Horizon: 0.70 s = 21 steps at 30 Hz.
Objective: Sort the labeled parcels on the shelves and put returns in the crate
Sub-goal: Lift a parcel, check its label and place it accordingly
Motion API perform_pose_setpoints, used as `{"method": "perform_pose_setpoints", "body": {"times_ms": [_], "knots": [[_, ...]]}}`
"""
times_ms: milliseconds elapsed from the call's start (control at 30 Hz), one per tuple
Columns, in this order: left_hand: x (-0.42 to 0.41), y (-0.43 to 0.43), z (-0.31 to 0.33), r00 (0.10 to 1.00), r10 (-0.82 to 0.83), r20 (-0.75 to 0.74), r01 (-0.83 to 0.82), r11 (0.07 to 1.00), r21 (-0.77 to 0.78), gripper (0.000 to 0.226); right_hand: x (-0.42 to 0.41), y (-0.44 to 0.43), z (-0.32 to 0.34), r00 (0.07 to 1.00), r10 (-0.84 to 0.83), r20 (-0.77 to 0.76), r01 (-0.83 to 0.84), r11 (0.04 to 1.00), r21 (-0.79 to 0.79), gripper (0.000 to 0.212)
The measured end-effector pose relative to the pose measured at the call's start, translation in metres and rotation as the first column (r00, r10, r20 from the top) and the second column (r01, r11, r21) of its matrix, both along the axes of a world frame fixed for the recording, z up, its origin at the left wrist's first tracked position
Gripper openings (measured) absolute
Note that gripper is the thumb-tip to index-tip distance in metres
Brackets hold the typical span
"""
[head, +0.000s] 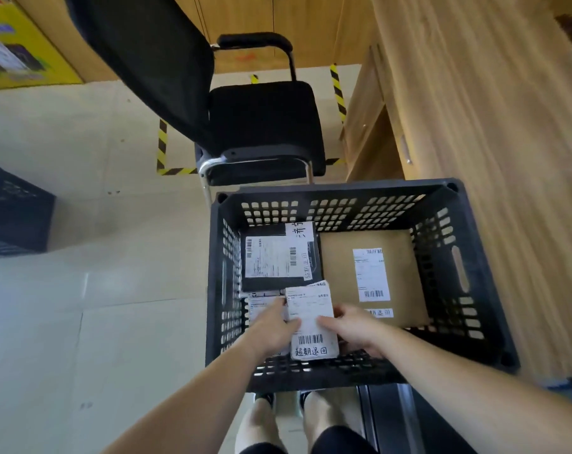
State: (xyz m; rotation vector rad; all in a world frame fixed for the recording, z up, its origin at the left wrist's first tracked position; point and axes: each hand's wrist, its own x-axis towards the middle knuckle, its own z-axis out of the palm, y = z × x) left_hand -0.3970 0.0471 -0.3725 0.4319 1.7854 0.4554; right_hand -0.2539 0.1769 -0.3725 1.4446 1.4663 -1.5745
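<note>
A black office chair (265, 126) stands at twelve o'clock, beyond the black slatted crate (468, 290). Inside the crate, a brown cardboard parcel (340, 273) lies at three o'clock and a black parcel (273, 257) at eleven. At six o'clock, the left hand (271, 329) and right hand (356, 329) pinch a white labeled parcel (310, 319) by its side edges.

Handwritten return marks on parcels in the crate (343, 189).
The white parcel (311, 317) reads "超期退回" below its barcode; a strip on the brown parcel (337, 273) ends "退回". The printed label lines are too small to read.
</note>
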Motion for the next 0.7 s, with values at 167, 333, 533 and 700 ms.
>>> {"method": "perform_pose_setpoints", "body": {"times_ms": [167,333,533,700], "knots": [[0.002,0.002,-0.025,0.997,-0.068,-0.021,0.068,0.998,-0.006,0.045,-0.004,0.005,-0.01,0.993,0.12,0.023,-0.121,0.99,0.073,0.018],[-0.007,0.002,-0.04,0.997,-0.059,-0.05,0.057,0.997,-0.052,0.05,-0.016,0.006,-0.028,0.947,0.308,0.092,-0.317,0.94,0.125,0.034],[-0.003,0.007,-0.049,0.983,-0.108,-0.147,0.098,0.993,-0.072,0.05,-0.019,0.012,-0.04,0.86,0.462,0.216,-0.502,0.842,0.2,0.039],[-0.006,0.008,-0.04,0.962,-0.152,-0.226,0.149,0.988,-0.03,0.057,-0.017,0.016,-0.031,0.848,0.516,0.123,-0.515,0.746,0.422,0.047]]}}
